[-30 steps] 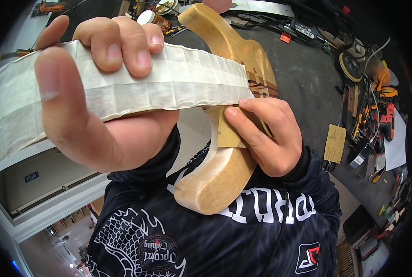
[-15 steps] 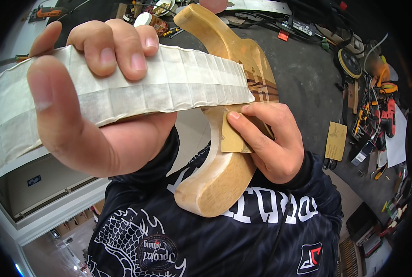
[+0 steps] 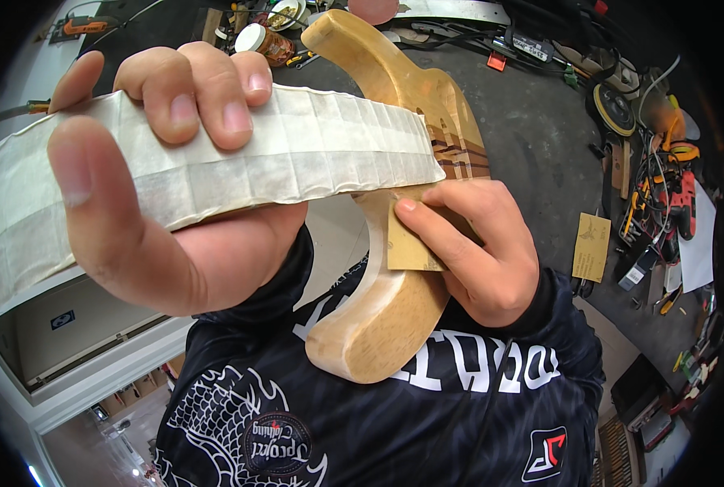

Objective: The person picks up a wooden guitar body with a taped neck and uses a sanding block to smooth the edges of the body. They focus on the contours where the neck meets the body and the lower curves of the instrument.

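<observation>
An unfinished wooden guitar (image 3: 370, 329) is held across in front of my chest, its lower horn against my shirt. Pale masking tape covers the face of its neck (image 3: 313, 150). My left hand (image 3: 167, 219) wraps the neck from below, fingertips on the tape and thumb raised along the near side. In my right hand (image 3: 483, 252) is a folded piece of tan sandpaper (image 3: 410, 239), pressed by the fingers to the body just beside the neck joint. Dark and light wood stripes (image 3: 459, 150) run through the body's middle. My right palm is hidden.
Beyond the guitar lies a dark workbench (image 3: 532, 154). Another sandpaper piece (image 3: 591, 247) rests at its right, near a tangle of tools and cables (image 3: 662, 203). A round sanding disc (image 3: 613, 109) sits farther back. A white-lidded jar (image 3: 264, 43) stands at the far left.
The neck and my left hand have shifted slightly down and left. My right hand and its sandpaper have moved only slightly, still against the body beside the neck.
</observation>
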### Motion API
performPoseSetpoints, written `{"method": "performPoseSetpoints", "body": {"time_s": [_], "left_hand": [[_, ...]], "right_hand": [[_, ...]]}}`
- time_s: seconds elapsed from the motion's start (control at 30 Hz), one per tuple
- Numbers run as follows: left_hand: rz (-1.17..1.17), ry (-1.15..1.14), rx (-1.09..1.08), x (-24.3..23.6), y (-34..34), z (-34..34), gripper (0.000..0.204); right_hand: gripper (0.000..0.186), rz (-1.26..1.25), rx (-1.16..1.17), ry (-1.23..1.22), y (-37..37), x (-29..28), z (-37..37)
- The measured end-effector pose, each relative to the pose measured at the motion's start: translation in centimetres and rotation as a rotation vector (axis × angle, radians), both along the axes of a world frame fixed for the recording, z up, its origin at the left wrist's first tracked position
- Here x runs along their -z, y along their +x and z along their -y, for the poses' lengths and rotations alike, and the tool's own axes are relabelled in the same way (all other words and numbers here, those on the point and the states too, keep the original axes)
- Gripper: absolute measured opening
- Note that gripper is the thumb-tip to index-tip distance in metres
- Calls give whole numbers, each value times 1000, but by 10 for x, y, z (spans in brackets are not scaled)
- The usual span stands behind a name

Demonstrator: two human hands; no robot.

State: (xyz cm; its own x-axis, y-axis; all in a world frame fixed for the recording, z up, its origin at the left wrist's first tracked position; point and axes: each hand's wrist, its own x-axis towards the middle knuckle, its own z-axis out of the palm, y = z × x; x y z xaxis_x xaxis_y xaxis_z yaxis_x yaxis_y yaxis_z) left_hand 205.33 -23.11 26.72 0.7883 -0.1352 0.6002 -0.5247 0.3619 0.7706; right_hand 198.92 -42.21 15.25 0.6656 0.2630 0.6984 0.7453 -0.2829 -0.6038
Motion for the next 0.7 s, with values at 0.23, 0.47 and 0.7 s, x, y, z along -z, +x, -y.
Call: {"method": "performPoseSetpoints", "body": {"time_s": [0.23,0.47,0.7], "left_hand": [[10,-4,50,1,0,-5,40],[-8,-34,51,1,1,-2,39],[-4,-55,11,1,2,7,39]], "right_hand": [[39,-446,-147,292,-13,-7,14],[32,-1078,-417,883,-17,-7,14],[38,-1219,-535,957,-12,-12,21]]}}
